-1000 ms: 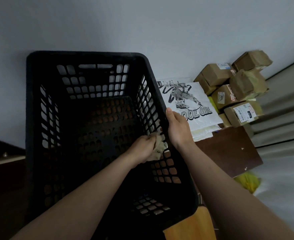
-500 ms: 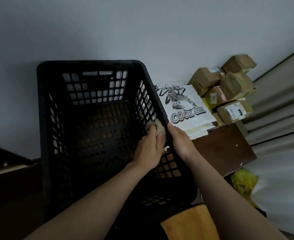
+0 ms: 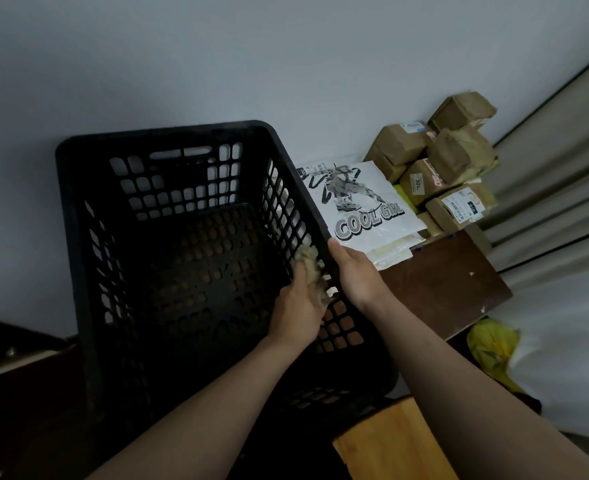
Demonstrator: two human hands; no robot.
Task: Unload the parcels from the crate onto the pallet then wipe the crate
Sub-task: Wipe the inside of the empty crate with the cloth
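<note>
left grip [image 3: 300, 303] clutches cloth [image 3: 308, 263] inside crate [image 3: 168, 140]; right grip [image 3: 358, 271] clasps its rim; parcels [image 3: 452, 161] beside

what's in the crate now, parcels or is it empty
Empty of parcels: the crate shows a bare slotted floor, with only the left hand holding a cloth inside. The parcels sit outside it.

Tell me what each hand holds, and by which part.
The left hand holds a bunched beige cloth, pressed to the right inner wall of the crate. The right hand grips the crate by its right rim.
</note>
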